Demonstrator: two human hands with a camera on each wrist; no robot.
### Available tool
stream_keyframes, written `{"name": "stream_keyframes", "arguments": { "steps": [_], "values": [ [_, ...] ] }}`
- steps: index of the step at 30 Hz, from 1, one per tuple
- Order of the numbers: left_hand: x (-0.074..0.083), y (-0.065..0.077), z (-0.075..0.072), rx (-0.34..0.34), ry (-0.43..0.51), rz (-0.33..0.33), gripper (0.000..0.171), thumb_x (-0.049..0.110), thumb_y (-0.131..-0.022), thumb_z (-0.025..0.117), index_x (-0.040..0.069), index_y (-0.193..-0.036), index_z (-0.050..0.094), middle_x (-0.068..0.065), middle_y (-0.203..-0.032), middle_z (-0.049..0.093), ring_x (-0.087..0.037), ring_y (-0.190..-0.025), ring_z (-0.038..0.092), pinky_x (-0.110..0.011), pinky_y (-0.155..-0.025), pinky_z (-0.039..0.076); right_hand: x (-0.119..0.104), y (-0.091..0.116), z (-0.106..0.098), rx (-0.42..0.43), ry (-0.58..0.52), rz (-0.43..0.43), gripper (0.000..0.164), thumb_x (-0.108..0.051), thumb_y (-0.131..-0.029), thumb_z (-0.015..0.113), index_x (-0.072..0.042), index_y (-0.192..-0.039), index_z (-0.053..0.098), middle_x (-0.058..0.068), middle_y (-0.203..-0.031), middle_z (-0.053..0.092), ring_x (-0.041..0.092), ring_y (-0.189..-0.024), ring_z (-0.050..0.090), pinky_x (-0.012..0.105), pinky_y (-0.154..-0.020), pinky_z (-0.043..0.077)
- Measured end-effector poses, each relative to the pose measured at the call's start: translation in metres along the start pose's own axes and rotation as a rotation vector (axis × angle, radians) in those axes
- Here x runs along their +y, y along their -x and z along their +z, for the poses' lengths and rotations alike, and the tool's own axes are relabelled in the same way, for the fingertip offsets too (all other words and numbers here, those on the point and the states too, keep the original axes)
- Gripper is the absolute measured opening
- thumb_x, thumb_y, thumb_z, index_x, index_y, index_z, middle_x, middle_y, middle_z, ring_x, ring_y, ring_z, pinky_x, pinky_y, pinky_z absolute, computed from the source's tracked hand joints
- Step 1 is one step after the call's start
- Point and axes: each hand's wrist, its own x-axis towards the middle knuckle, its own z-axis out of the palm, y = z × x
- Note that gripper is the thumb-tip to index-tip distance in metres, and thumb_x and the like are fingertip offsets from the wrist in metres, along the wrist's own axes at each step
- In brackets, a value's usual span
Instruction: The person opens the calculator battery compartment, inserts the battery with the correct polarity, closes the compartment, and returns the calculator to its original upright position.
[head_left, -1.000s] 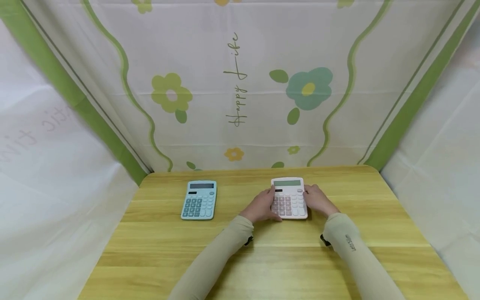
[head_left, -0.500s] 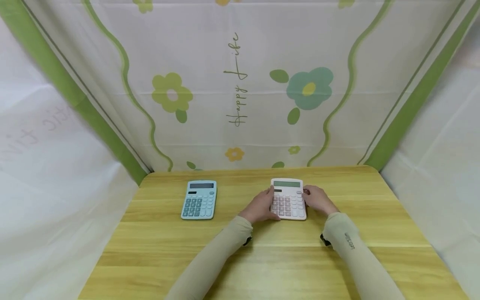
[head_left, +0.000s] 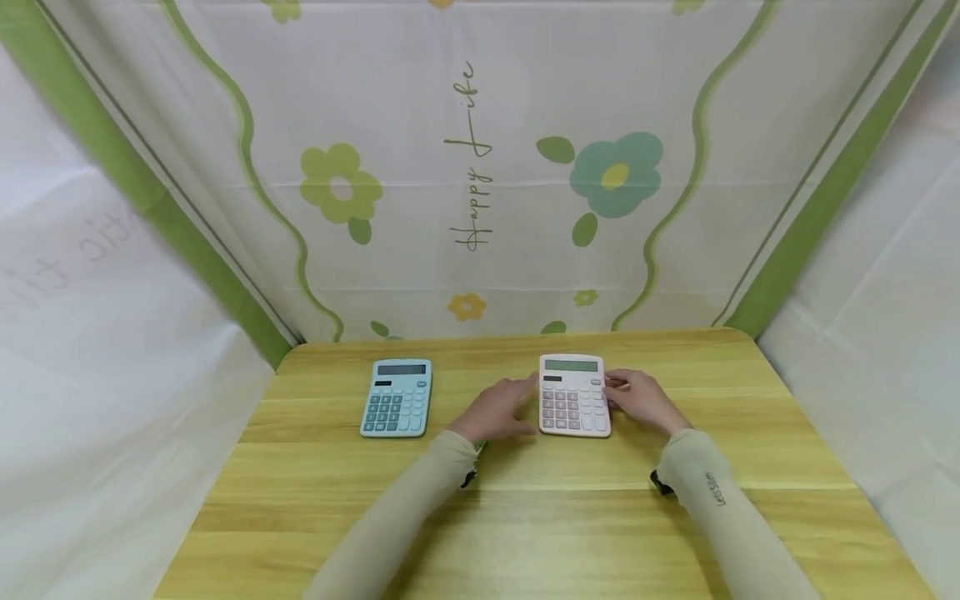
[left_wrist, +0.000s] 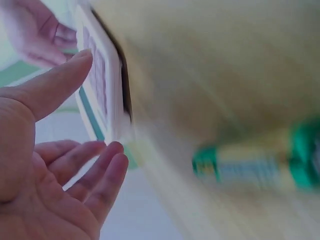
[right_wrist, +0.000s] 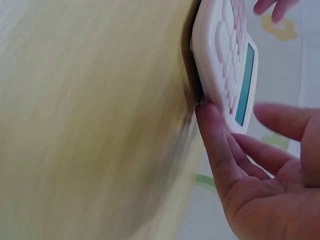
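A pink-and-white calculator [head_left: 574,396] lies face up on the wooden table. Just left of it is my left hand [head_left: 495,410], thumb and fingers spread, with a small gap to its edge. In the left wrist view, my left hand [left_wrist: 60,165] holds nothing. My right hand [head_left: 641,400] is at the calculator's right edge. The right wrist view shows fingertips of my right hand [right_wrist: 270,175] touching that edge of the calculator [right_wrist: 215,55], its thumb held apart. A blurred cylinder with green ends [left_wrist: 250,162] shows near the left wrist.
A light blue calculator [head_left: 397,398] lies face up farther left on the table [head_left: 555,533]. Behind the table hangs a white curtain [head_left: 405,250] with flowers and lettering; more white cloth walls flank both sides.
My left hand has let go of the pink-and-white calculator and moved a little left. My right hand stays at its right edge. A bit of green now shows beside the left wrist.
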Motion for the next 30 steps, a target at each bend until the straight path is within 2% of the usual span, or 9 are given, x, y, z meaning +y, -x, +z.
{"name": "stream_keyframes", "arguments": {
  "steps": [5, 8, 10, 12, 16, 20, 24, 27, 30],
  "values": [
    [-0.008, 0.021, -0.014, -0.047, 0.055, 0.000, 0.081, 0.033, -0.093, 0.079, 0.019, -0.162, 0.038, -0.003, -0.155, 0.055, -0.025, -0.139, 0.055, -0.040, -0.116, 0.046, 0.002, 0.005, -0.002, -0.036, -0.030, 0.000, 0.057, -0.019, -0.104, 0.061, 0.011, -0.149, 0.045, 0.029, -0.136, 0.060, 0.036, -0.114, 0.068, 0.042, -0.090, 0.060],
    [-0.013, 0.037, -0.014, -0.090, 0.031, 0.040, 0.079, 0.036, -0.095, 0.077, 0.021, -0.162, 0.038, 0.001, -0.158, 0.051, -0.022, -0.141, 0.053, -0.039, -0.117, 0.044, 0.002, 0.006, 0.000, -0.055, -0.088, 0.042, 0.056, -0.019, -0.105, 0.059, 0.010, -0.151, 0.043, 0.029, -0.139, 0.057, 0.030, -0.110, 0.069, 0.036, -0.085, 0.062],
    [-0.016, 0.049, -0.015, -0.091, 0.015, 0.052, 0.080, 0.038, -0.095, 0.076, 0.021, -0.163, 0.037, 0.004, -0.161, 0.047, -0.022, -0.145, 0.049, -0.041, -0.120, 0.042, 0.000, 0.006, 0.002, -0.060, -0.128, 0.071, 0.056, -0.018, -0.106, 0.058, 0.009, -0.153, 0.041, 0.029, -0.141, 0.055, 0.028, -0.108, 0.069, 0.033, -0.084, 0.063],
    [-0.022, 0.063, -0.016, -0.058, 0.016, 0.052, 0.080, 0.038, -0.095, 0.077, 0.020, -0.162, 0.037, 0.003, -0.162, 0.046, -0.023, -0.146, 0.047, -0.044, -0.120, 0.042, -0.003, 0.006, 0.004, -0.061, -0.136, 0.073, 0.056, -0.018, -0.107, 0.057, 0.010, -0.153, 0.040, 0.030, -0.142, 0.054, 0.027, -0.107, 0.069, 0.033, -0.084, 0.063],
    [-0.045, 0.091, -0.022, 0.070, 0.052, 0.020, 0.076, 0.032, -0.093, 0.079, 0.016, -0.159, 0.044, -0.003, -0.158, 0.051, -0.030, -0.144, 0.048, -0.052, -0.119, 0.041, -0.006, 0.005, 0.007, -0.063, -0.140, 0.070, 0.056, -0.019, -0.107, 0.056, 0.009, -0.153, 0.040, 0.030, -0.142, 0.054, 0.027, -0.107, 0.069, 0.033, -0.084, 0.063],
    [-0.080, 0.116, -0.031, 0.189, 0.063, -0.050, 0.080, 0.029, -0.089, 0.083, 0.013, -0.158, 0.045, -0.010, -0.158, 0.051, -0.038, -0.145, 0.045, -0.060, -0.119, 0.037, -0.008, 0.003, 0.010, -0.063, -0.148, 0.068, 0.055, -0.018, -0.107, 0.057, 0.009, -0.153, 0.041, 0.029, -0.141, 0.054, 0.027, -0.107, 0.069, 0.033, -0.083, 0.063],
    [-0.118, 0.133, -0.040, 0.279, 0.086, -0.171, 0.100, 0.033, -0.081, 0.090, 0.009, -0.162, 0.035, -0.019, -0.163, 0.040, -0.046, -0.149, 0.035, -0.066, -0.120, 0.031, -0.012, 0.001, 0.014, -0.059, -0.149, 0.053, 0.054, -0.016, -0.106, 0.058, 0.010, -0.151, 0.043, 0.030, -0.138, 0.055, 0.028, -0.105, 0.069, 0.035, -0.081, 0.063],
    [-0.145, 0.146, -0.044, 0.300, 0.127, -0.268, 0.121, 0.039, -0.073, 0.095, 0.004, -0.164, 0.024, -0.024, -0.168, 0.028, -0.049, -0.152, 0.027, -0.066, -0.122, 0.027, -0.018, 0.000, 0.020, -0.062, -0.155, 0.046, 0.053, -0.015, -0.105, 0.059, 0.009, -0.150, 0.045, 0.028, -0.138, 0.056, 0.027, -0.104, 0.069, 0.034, -0.081, 0.064],
    [-0.165, 0.156, -0.046, 0.272, 0.197, -0.335, 0.141, 0.042, -0.063, 0.099, -0.001, -0.165, 0.012, -0.028, -0.170, 0.016, -0.051, -0.154, 0.020, -0.065, -0.124, 0.022, -0.025, -0.002, 0.026, -0.076, -0.150, 0.017, 0.053, -0.015, -0.105, 0.060, 0.011, -0.149, 0.045, 0.029, -0.137, 0.057, 0.028, -0.104, 0.070, 0.034, -0.081, 0.064]
  ]
}}
